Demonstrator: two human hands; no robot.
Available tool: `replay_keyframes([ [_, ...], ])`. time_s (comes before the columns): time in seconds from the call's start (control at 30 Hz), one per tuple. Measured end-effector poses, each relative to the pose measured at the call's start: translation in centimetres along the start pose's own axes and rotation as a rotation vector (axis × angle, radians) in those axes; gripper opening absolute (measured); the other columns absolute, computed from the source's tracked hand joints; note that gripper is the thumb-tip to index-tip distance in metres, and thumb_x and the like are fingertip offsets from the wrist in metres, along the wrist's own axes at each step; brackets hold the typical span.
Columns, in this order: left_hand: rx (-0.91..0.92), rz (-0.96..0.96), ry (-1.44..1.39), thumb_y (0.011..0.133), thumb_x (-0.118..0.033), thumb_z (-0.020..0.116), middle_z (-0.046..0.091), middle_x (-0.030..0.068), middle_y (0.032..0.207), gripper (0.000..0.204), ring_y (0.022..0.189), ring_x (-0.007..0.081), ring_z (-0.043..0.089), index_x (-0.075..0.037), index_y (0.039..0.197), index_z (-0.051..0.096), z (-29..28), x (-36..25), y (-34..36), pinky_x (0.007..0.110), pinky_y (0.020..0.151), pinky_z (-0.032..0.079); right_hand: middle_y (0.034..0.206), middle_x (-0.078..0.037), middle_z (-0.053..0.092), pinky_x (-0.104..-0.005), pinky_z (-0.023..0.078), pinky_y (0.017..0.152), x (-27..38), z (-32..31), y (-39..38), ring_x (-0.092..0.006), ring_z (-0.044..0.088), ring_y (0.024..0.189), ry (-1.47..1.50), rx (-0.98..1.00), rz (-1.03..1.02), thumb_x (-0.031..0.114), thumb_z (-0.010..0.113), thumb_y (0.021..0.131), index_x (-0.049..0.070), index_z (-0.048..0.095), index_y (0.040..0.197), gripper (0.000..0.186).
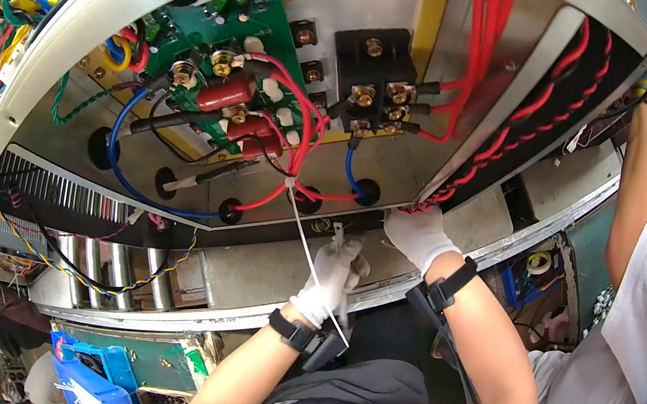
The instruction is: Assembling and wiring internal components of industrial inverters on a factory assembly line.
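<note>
My left hand [334, 269], in a white glove, is closed below the cabinet's lower edge. A small grey metal piece [338, 233] sticks up from its fingers; its kind is unclear. To its right, my white-gloved right hand [421, 235] has its fingers closed at the end of a short black cable [366, 222]. Twisted red and black wires [433, 198] run down to that hand. A white cable tie [304, 237] circles the red wires [302, 149] above, and its long tail hangs down across my left hand and wrist.
The open metal cabinet holds a green circuit board [190, 27], a black terminal block [372, 63] and blue wires [116, 146]. Metal cylinders [121, 268] stand at the lower left, above a blue bin [91, 385]. Another person's arm [638, 182] reaches in at right.
</note>
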State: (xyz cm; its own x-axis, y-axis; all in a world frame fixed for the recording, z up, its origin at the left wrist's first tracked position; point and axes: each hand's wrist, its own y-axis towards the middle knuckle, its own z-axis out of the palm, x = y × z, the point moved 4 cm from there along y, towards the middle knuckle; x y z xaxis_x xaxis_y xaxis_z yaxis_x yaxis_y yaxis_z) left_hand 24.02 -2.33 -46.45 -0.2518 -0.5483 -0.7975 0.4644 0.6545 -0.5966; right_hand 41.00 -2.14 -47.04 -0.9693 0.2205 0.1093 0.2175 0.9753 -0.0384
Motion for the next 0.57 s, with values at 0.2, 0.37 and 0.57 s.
replay_keyframes([
  [0.2,0.039,-0.061,-0.611,0.095,-0.025,0.052,0.051,0.0066,0.067,0.023,0.041,0.0095,0.032,-0.006,0.107,0.059,0.8,2.0,1.4,0.023,0.037,0.023,0.102,-0.018,0.068,-0.0419,0.047,0.089,-0.5,-1.0,0.4,-0.0335,0.064,0.1,0.311,0.089,0.15,0.026,0.044,0.09,0.004,0.07,0.096,0.035],
  [0.37,0.065,-0.07,-0.611,0.094,-0.026,0.057,0.052,0.0051,0.066,0.019,0.04,0.0079,0.034,-0.009,0.1,0.058,1.0,1.5,1.3,0.022,0.036,0.024,0.1,-0.019,0.068,-0.0425,0.045,0.092,0.4,-1.1,0.5,-0.0369,0.061,0.102,0.371,-0.013,0.188,0.032,0.044,0.089,0.0,0.066,0.102,0.04],
  [0.57,0.103,0.034,-0.598,0.094,-0.027,0.058,0.052,0.0068,0.067,0.016,0.039,0.0083,0.034,-0.013,0.1,0.055,0.9,1.4,1.3,0.022,0.036,0.024,0.106,-0.022,0.066,-0.0367,0.042,0.097,0.5,-4.5,0.2,-0.0333,0.057,0.111,0.489,0.344,0.253,0.039,0.045,0.092,0.002,0.061,0.112,0.045],
])
